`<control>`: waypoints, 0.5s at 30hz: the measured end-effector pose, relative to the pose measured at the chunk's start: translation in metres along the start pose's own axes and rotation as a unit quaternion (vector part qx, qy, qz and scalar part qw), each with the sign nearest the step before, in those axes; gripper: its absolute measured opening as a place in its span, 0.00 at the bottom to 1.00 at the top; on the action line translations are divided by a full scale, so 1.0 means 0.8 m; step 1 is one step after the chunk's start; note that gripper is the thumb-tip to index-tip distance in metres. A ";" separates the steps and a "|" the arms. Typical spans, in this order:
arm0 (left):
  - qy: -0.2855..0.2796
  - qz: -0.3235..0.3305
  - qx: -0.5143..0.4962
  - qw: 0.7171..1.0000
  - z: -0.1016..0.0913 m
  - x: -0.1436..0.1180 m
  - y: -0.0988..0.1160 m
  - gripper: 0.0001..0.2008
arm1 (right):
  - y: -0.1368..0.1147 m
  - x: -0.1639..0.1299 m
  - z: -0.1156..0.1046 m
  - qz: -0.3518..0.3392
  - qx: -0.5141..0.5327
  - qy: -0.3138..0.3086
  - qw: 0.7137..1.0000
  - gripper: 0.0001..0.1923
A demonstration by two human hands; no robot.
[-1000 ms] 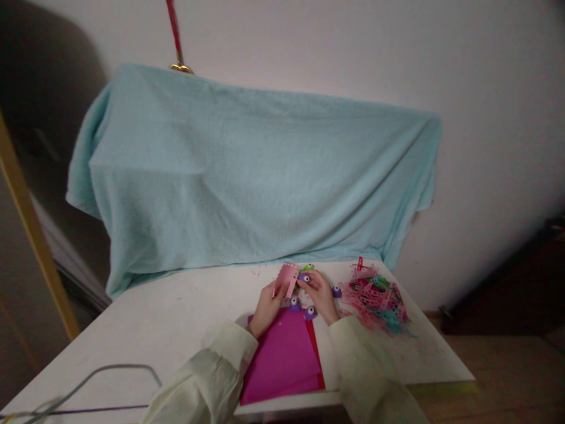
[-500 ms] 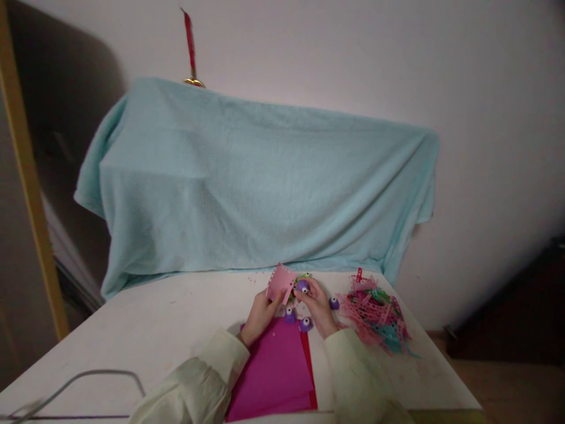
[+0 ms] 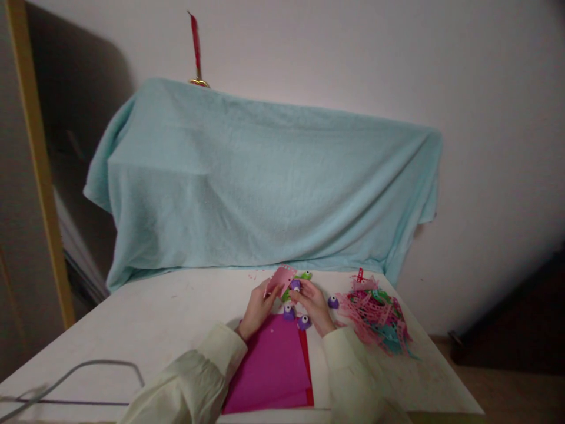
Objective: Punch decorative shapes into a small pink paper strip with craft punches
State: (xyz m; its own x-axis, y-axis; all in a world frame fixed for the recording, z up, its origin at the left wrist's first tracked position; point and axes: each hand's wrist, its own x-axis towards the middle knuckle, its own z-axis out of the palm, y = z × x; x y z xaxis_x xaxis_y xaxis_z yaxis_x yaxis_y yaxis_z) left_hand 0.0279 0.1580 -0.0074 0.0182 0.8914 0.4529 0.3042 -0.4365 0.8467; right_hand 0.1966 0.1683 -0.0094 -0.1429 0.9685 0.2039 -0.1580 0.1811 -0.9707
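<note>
My left hand (image 3: 259, 311) pinches a small pink paper sheet (image 3: 279, 279) with holes punched along its edges. In my right hand (image 3: 314, 304) is a purple paper punch (image 3: 295, 285) with an eye on it, held at the sheet's right edge; I cannot tell whether the paper is inside its slot. Just below the hands stand two more purple punches, one at the left (image 3: 289, 312) and one at the right (image 3: 304, 322). A green punch (image 3: 305, 275) lies behind them, partly hidden. Beyond my right wrist sits another purple punch (image 3: 333, 302).
Magenta sheets (image 3: 267, 368) lie between my forearms, over a red sheet (image 3: 308, 365). A tangled pile of punched paper strips (image 3: 377, 315) covers the right side of the white table (image 3: 176, 330). A light blue cloth (image 3: 265, 182) hangs behind; a grey bent rod (image 3: 101, 363) is front left.
The pink sheet has tilted over and turned slightly in my left hand. The purple punch has shifted a little to the left and tipped in my right hand. My view has shifted slightly.
</note>
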 end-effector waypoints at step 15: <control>-0.012 0.031 0.021 0.999 0.000 0.000 0.000 0.17 | 0.000 -0.003 0.000 -0.003 0.006 0.005 1.000 0.21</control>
State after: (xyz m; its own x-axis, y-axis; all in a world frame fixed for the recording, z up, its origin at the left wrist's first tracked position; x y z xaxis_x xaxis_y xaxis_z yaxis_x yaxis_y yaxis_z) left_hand 0.0278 0.1582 -0.0070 0.0602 0.8656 0.4970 0.3410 -0.4858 0.8048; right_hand 0.1972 0.1659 -0.0099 -0.1323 0.9692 0.2079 -0.1703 0.1844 -0.9680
